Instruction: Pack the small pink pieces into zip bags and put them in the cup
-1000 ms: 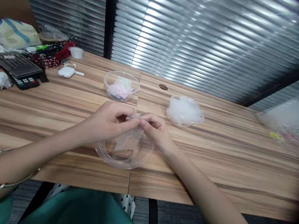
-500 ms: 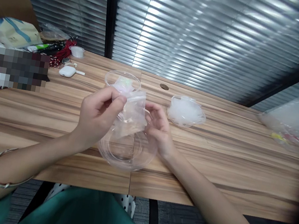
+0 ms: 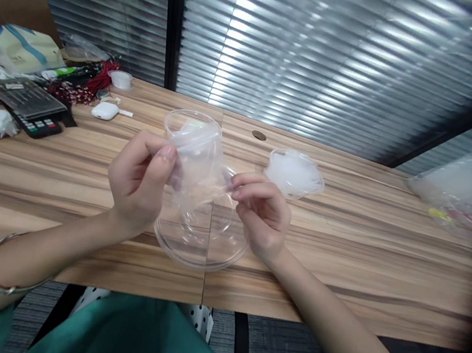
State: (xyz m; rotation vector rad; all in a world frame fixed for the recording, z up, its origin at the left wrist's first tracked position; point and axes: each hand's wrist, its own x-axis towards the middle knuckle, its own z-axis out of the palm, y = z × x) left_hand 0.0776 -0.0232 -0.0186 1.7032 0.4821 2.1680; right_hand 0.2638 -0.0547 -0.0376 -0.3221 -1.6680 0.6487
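Note:
My left hand point(image 3: 140, 175) is closed, thumb and fingers pinching the upper left of a small clear plastic bag point(image 3: 201, 164). The contents of that bag are too blurred to make out. My right hand point(image 3: 264, 212) pinches the bag's lower right edge with its fingertips, the other fingers curled. Beneath the bag lies a large round clear plastic dish point(image 3: 198, 260) at the desk's near side. Just behind the bag stands a smaller clear round container point(image 3: 172, 123), with something pale inside, partly covered by the bag.
A clear bag of white pieces point(image 3: 295, 175) lies to the right. At left are a card terminal point(image 3: 41, 127), a white earphone case point(image 3: 105, 111), red cords point(image 3: 105, 77) and a small lidded tub point(image 3: 120, 80). More plastic bags point(image 3: 462, 186) sit far right.
My left hand has moved slightly left and my right hand slightly right. The bag is now stretched between them, and my right fingertips have closed on its edge.

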